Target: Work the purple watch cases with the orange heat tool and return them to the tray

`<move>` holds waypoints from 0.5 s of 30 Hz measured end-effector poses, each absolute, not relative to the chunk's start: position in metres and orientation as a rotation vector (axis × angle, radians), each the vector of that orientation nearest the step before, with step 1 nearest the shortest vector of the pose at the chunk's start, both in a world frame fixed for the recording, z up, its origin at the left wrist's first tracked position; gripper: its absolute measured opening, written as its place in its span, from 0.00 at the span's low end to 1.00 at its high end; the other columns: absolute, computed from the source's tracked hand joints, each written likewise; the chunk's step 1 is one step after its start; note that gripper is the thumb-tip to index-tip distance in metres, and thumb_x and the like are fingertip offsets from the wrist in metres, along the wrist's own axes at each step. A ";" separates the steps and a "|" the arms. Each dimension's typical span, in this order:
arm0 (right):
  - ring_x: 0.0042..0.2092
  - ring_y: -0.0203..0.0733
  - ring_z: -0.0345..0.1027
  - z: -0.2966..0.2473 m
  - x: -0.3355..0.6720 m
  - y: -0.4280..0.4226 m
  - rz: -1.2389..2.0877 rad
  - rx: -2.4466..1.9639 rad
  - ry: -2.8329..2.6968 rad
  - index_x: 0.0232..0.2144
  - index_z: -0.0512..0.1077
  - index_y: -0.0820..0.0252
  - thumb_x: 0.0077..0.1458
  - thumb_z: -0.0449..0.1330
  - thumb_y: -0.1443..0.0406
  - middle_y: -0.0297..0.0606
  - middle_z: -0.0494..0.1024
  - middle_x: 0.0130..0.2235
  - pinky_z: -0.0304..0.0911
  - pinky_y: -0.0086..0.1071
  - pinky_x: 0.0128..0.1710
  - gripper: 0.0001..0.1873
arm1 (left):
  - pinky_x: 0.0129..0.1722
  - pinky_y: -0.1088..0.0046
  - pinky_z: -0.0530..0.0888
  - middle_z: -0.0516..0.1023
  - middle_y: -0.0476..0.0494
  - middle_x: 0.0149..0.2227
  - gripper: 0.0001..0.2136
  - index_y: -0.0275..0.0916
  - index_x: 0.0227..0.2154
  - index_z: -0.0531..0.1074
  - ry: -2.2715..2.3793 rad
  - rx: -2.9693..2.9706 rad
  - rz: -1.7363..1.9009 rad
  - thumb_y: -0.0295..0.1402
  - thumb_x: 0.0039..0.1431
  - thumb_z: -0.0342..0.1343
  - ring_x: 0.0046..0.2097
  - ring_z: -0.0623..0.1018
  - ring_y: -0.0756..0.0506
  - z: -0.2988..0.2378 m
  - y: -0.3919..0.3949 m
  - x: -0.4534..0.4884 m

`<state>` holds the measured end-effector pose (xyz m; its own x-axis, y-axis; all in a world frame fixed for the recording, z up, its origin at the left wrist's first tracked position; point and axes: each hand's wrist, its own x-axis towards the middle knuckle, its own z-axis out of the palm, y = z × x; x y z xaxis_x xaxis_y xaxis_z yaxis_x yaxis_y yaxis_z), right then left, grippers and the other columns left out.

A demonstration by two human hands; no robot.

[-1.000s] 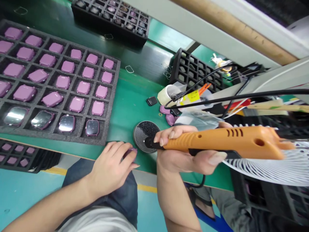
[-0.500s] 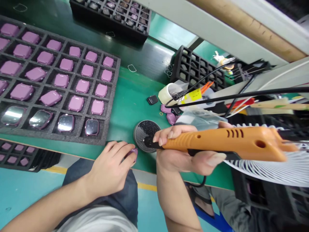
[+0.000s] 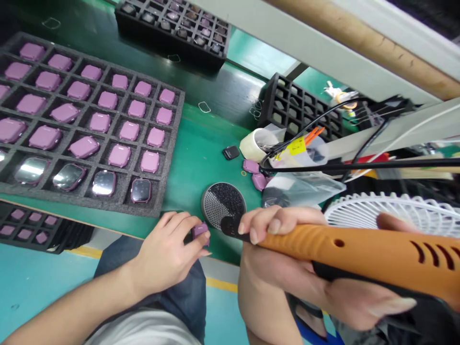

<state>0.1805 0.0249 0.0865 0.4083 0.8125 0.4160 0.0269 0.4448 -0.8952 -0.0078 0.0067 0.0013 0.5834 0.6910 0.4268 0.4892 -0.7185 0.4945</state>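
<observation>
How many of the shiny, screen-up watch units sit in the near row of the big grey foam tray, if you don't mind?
4, side by side in the near row of the grey foam tray. More may lie beyond the left edge.

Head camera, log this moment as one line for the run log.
left hand: pinching purple watch case at bench edge | right hand: gripping orange electric screwdriver | tip near round mesh dish
</observation>
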 end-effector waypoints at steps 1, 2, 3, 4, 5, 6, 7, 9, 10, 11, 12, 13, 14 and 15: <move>0.21 0.38 0.64 0.088 0.180 0.021 0.656 -1.044 -1.018 0.47 0.75 0.41 0.58 0.62 0.33 0.28 0.74 0.31 0.68 0.38 0.21 0.28 | 0.54 0.54 0.76 0.81 0.36 0.55 0.11 0.40 0.53 0.80 0.964 2.491 0.873 0.35 0.73 0.65 0.56 0.78 0.36 0.002 0.007 -0.008; 0.22 0.39 0.64 0.088 0.178 0.018 0.694 -1.080 -0.998 0.46 0.75 0.42 0.56 0.63 0.32 0.29 0.73 0.31 0.69 0.39 0.22 0.29 | 0.54 0.54 0.76 0.81 0.36 0.55 0.10 0.40 0.53 0.80 0.965 2.490 0.872 0.35 0.73 0.65 0.56 0.78 0.36 0.002 0.007 -0.007; 0.23 0.39 0.65 0.087 0.177 0.015 0.715 -1.101 -0.971 0.45 0.74 0.44 0.55 0.64 0.31 0.29 0.72 0.31 0.69 0.39 0.22 0.31 | 0.54 0.54 0.76 0.81 0.36 0.55 0.10 0.40 0.53 0.80 0.966 2.490 0.871 0.35 0.73 0.64 0.56 0.78 0.36 0.002 0.006 -0.007; 0.23 0.39 0.65 0.086 0.176 0.013 0.724 -1.106 -0.947 0.44 0.74 0.44 0.54 0.65 0.31 0.29 0.72 0.30 0.69 0.39 0.23 0.31 | 0.54 0.54 0.76 0.81 0.36 0.55 0.10 0.40 0.53 0.80 0.969 2.490 0.871 0.35 0.73 0.64 0.56 0.78 0.36 0.002 0.006 -0.007; 0.24 0.40 0.65 0.085 0.175 0.012 0.730 -1.105 -0.930 0.44 0.74 0.45 0.54 0.65 0.31 0.29 0.72 0.30 0.70 0.40 0.24 0.32 | 0.54 0.54 0.76 0.81 0.37 0.55 0.09 0.40 0.53 0.80 0.973 2.490 0.869 0.35 0.73 0.64 0.56 0.78 0.37 0.002 0.006 -0.007; 0.24 0.40 0.66 0.084 0.174 0.012 0.739 -1.105 -0.919 0.42 0.74 0.46 0.53 0.65 0.30 0.29 0.72 0.30 0.70 0.40 0.24 0.32 | 0.54 0.54 0.76 0.81 0.37 0.55 0.09 0.41 0.52 0.80 0.976 2.490 0.867 0.35 0.74 0.64 0.56 0.78 0.37 0.002 0.006 -0.007; 0.24 0.40 0.66 0.084 0.173 0.012 0.754 -1.109 -0.910 0.41 0.74 0.46 0.52 0.66 0.30 0.29 0.72 0.30 0.71 0.41 0.25 0.32 | 0.54 0.54 0.76 0.81 0.37 0.55 0.09 0.41 0.52 0.80 0.979 2.489 0.865 0.35 0.74 0.64 0.56 0.78 0.37 0.003 0.006 -0.007; 0.24 0.41 0.67 0.083 0.171 0.012 0.795 -1.120 -0.898 0.36 0.73 0.48 0.51 0.66 0.29 0.29 0.71 0.28 0.72 0.42 0.25 0.33 | 0.54 0.54 0.76 0.81 0.37 0.55 0.08 0.41 0.52 0.80 0.981 2.490 0.856 0.35 0.74 0.64 0.56 0.78 0.37 0.003 0.006 -0.007; 0.24 0.41 0.67 0.084 0.170 0.013 0.811 -1.124 -0.893 0.35 0.72 0.48 0.51 0.66 0.29 0.29 0.71 0.28 0.72 0.42 0.25 0.33 | 0.54 0.54 0.76 0.81 0.38 0.55 0.08 0.41 0.51 0.79 0.980 2.490 0.855 0.35 0.74 0.64 0.55 0.79 0.37 0.003 0.006 -0.007; 0.24 0.41 0.67 0.084 0.169 0.014 0.819 -1.126 -0.887 0.34 0.72 0.48 0.51 0.66 0.29 0.29 0.71 0.27 0.72 0.42 0.25 0.33 | 0.54 0.54 0.76 0.81 0.38 0.55 0.08 0.41 0.51 0.79 0.978 2.488 0.855 0.35 0.74 0.64 0.55 0.79 0.37 0.003 0.006 -0.007; 0.24 0.41 0.67 0.085 0.168 0.014 0.823 -1.125 -0.882 0.34 0.72 0.48 0.50 0.66 0.29 0.29 0.71 0.27 0.72 0.42 0.25 0.33 | 0.54 0.54 0.76 0.81 0.38 0.55 0.08 0.41 0.51 0.79 0.977 2.487 0.857 0.35 0.74 0.64 0.55 0.79 0.37 0.003 0.006 -0.007; 0.24 0.41 0.66 0.085 0.167 0.015 0.823 -1.121 -0.881 0.34 0.71 0.48 0.50 0.66 0.29 0.29 0.71 0.27 0.72 0.41 0.25 0.33 | 0.54 0.54 0.76 0.82 0.38 0.55 0.09 0.41 0.52 0.79 0.977 2.486 0.860 0.35 0.74 0.64 0.56 0.79 0.37 0.003 0.007 -0.007; 0.24 0.40 0.66 0.085 0.166 0.016 0.822 -1.115 -0.882 0.34 0.71 0.48 0.50 0.67 0.29 0.29 0.71 0.27 0.71 0.41 0.24 0.33 | 0.54 0.54 0.76 0.82 0.38 0.55 0.09 0.41 0.52 0.79 0.977 2.485 0.862 0.36 0.74 0.64 0.56 0.79 0.37 0.003 0.007 -0.007; 0.24 0.40 0.66 0.085 0.166 0.017 0.820 -1.107 -0.886 0.34 0.71 0.49 0.49 0.67 0.30 0.29 0.70 0.28 0.71 0.41 0.24 0.33 | 0.54 0.54 0.76 0.82 0.38 0.55 0.09 0.40 0.52 0.79 0.976 2.484 0.865 0.36 0.74 0.64 0.55 0.79 0.37 0.002 0.007 -0.007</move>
